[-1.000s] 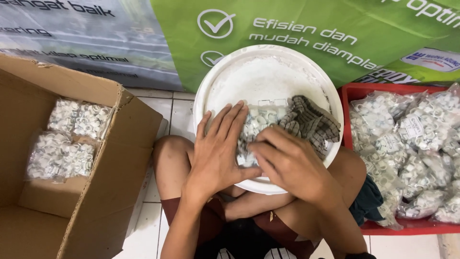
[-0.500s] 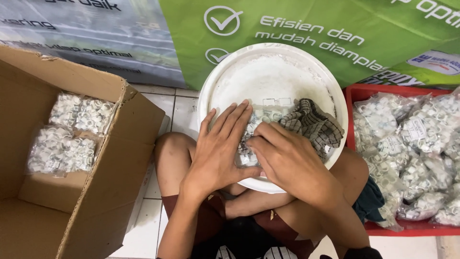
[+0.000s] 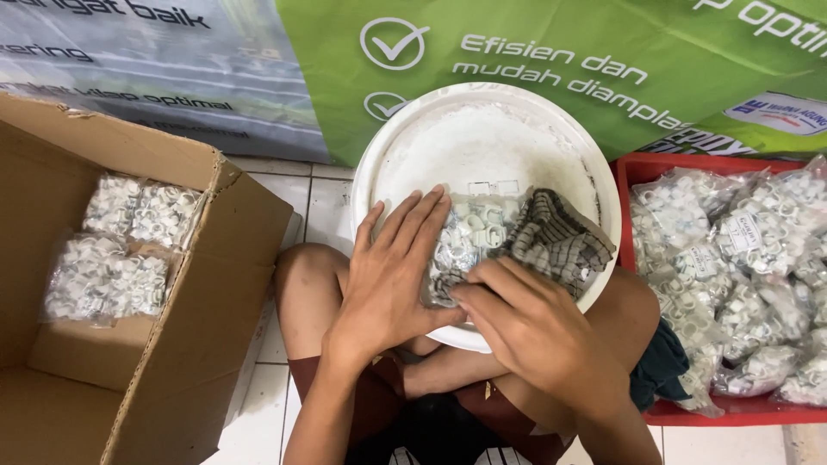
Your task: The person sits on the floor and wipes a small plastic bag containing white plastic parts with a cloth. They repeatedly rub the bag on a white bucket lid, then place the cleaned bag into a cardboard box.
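Little has changed over the last second: your left hand still presses flat, fingers spread, on the clear plastic bag of small white clips lying on the round white lid on your lap. Your right hand stays closed on the bag's near edge beside the checked grey cloth, so the bag remains unmoved.

- Left hand: palm down, flat, fingers spread and stretched forward, thumb angled inward toward the other hand.
- Right hand: palm down, fingers bent and drawn together, tips close beside the left thumb.
- Both forearms reach forward over crossed bare legs.
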